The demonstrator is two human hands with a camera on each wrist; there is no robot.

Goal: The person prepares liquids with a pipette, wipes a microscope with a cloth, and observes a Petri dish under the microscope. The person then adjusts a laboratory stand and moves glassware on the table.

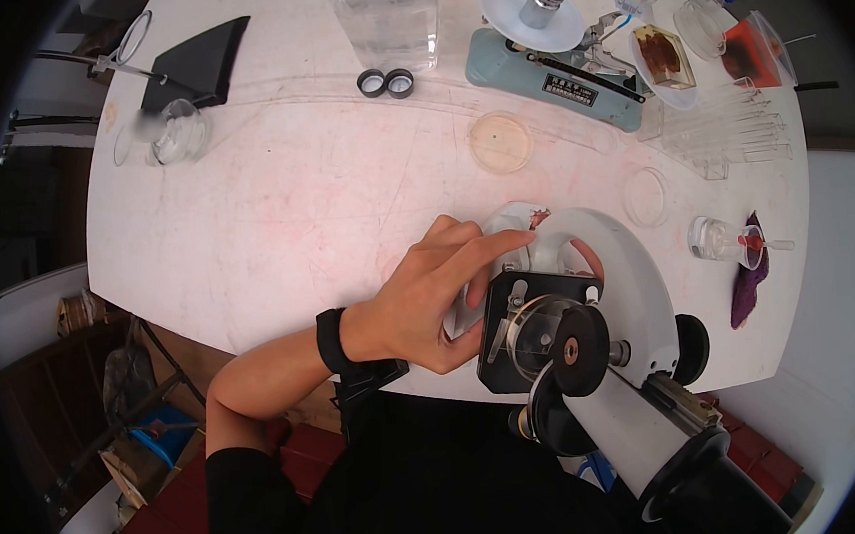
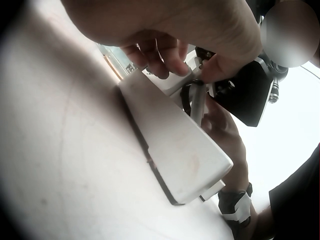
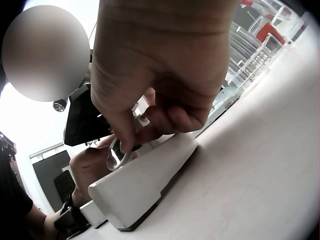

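A light grey microscope stands at the table's near edge, with its black stage between my hands. Below the stage, my right hand pinches the rim of the round mirror between thumb and finger. In the head view the microscope hides most of that hand; a few fingers show. From the other side my left hand reaches under the stage, thumb and fingers on the mirror's edge. The microscope's base rests on the table below both hands.
Beyond the microscope lie a petri dish and a clear round dish. A teal balance carries a metal weight. Right of it are a test-tube rack, a small glass jar and purple cloth. A clear bottle stands at the back.
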